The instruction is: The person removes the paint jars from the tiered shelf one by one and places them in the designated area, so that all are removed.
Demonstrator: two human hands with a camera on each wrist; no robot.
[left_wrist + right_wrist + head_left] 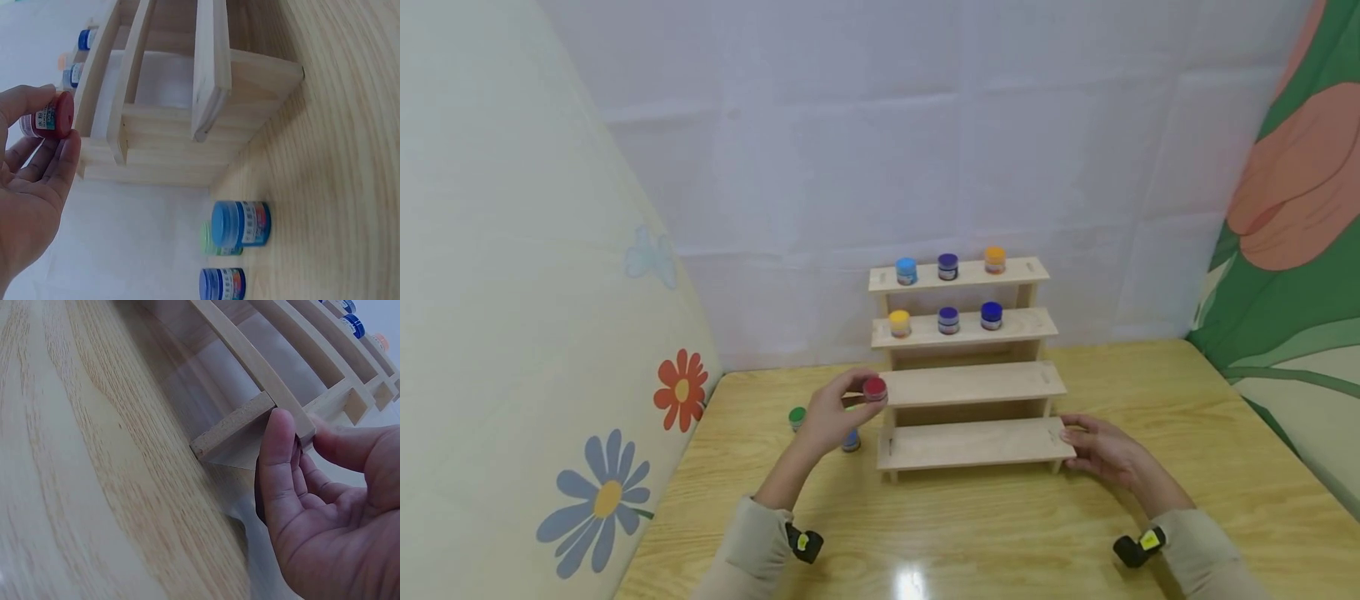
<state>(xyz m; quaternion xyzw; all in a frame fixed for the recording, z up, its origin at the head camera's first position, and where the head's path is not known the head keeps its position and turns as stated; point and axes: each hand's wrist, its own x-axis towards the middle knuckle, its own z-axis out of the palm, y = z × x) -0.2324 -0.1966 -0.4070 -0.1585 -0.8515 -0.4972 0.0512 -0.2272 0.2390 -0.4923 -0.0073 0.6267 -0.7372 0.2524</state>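
Observation:
A small red paint jar (875, 390) is pinched between the thumb and fingers of my left hand (833, 417), level with the third shelf from the top at its left end. In the left wrist view the red jar's label (45, 117) shows. My right hand (1105, 452) grips the right end of the lowest step of a wooden tiered stand (973, 446), thumb on top and fingers below. Three jars stand on the top tier: light blue (906, 272), dark violet (948, 267) and orange (995, 260). The second tier bears yellow (899, 323), violet (948, 321) and dark blue (991, 316) jars.
Left of the stand, on the wood-grain table (985, 533), are a green jar (797, 418) and a blue jar (851, 441), partly behind my left hand. A light green jar (207, 239) shows in the left wrist view. A white cloth (790, 167) hangs behind.

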